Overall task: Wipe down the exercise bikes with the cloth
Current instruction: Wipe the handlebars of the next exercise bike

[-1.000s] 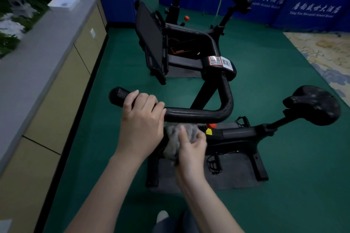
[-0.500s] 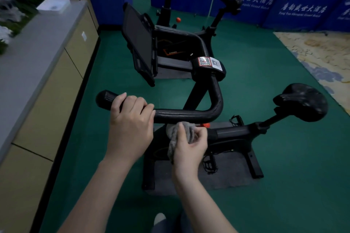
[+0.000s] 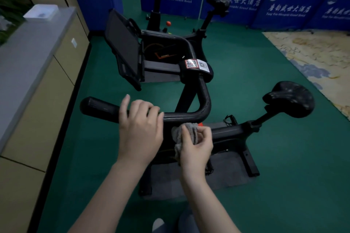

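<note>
Head view showed the black steel exercise bike (image 3: pixel 233 132) steadied by the left hand (image 3: pixel 140 132), fingers curled over its curved black handlebar (image 3: pixel 181 115), while right hand (image 3: pixel 197 145) fingers pinched the crumpled grey cloth (image 3: pixel 184 131) just beneath, apparently for wiping.

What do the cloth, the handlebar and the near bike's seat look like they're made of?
The cloth looks like soft grey terry or microfibre: it bunches in fuzzy folds in the right hand. The handlebar looks like a bent metal tube with a black coating, faintly shiny; under the left hand its grip seems matte foam or rubber. The seat looks like padded black vinyl or leather, creased and slightly glossy.
</note>
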The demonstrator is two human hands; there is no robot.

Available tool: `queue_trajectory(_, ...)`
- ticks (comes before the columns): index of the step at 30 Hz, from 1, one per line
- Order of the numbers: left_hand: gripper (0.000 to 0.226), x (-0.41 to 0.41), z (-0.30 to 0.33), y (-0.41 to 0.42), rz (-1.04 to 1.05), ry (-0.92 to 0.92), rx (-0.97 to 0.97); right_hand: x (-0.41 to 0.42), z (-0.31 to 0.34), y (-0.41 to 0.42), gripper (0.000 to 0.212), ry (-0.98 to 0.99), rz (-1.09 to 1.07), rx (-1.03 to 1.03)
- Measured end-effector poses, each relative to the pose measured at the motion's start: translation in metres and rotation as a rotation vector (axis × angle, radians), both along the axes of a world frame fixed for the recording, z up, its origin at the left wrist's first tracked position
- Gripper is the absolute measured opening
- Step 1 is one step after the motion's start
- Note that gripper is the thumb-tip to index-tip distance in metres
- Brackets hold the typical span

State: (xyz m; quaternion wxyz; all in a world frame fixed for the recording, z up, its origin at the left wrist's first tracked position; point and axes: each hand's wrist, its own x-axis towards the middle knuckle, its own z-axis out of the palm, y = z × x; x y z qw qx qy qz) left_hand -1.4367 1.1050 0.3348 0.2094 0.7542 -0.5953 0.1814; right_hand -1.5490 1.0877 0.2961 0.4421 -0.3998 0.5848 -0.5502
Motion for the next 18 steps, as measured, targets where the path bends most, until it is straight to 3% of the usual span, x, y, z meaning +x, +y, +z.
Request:
queue_trajectory(3,0.031,-0.011,-0.011,-0.005,-0.074,0.046,0.045,-0.019,-0.002,-0.015,0.022,-0.035,-0.115,0.035)
queue_trajectory(7,0.035,-0.011,-0.02,-0.007,-0.075,0.072,0.056,-0.02,-0.006,-0.016,0.014,-0.064,-0.06,0.106)
queue_trajectory(10,0.034,-0.011,-0.022,-0.008,-0.074,0.093,0.032,-0.01,-0.007,-0.009,0.011,-0.403,0.061,0.252)
queue_trajectory(12,0.033,-0.011,-0.023,-0.008,-0.078,0.09,0.02,-0.006,-0.009,-0.011,0.023,-0.609,0.102,0.333)
queue_trajectory(18,0.033,-0.01,-0.024,-0.008,-0.076,0.067,0.014,0.001,-0.014,-0.017,0.038,-0.835,0.273,0.472)
